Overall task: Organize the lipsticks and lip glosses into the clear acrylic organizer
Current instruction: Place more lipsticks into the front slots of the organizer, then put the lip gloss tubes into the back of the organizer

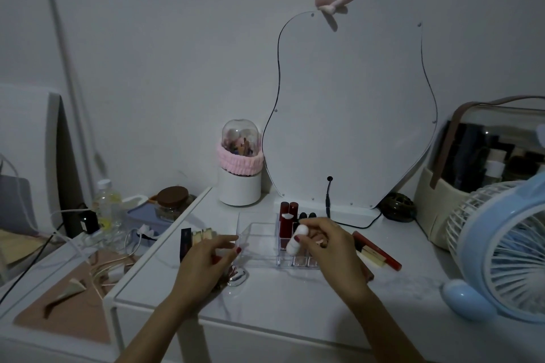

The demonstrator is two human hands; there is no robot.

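Dim room, white marble-look tabletop (295, 300), clear acrylic organizer (259, 240), blue fan (501, 247)

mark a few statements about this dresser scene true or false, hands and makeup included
1. The right hand holds a white tube over the clear organizer. True.
2. Two dark red tubes stand upright in the organizer's back corner. True.
3. The fan at the right is pink. False: it is light blue.
4. The left hand is lifting a water bottle. False: it rests at the organizer's left edge; the bottle stands far left, untouched.
5. A long red tube lies flat on the table to the right of the organizer. True.
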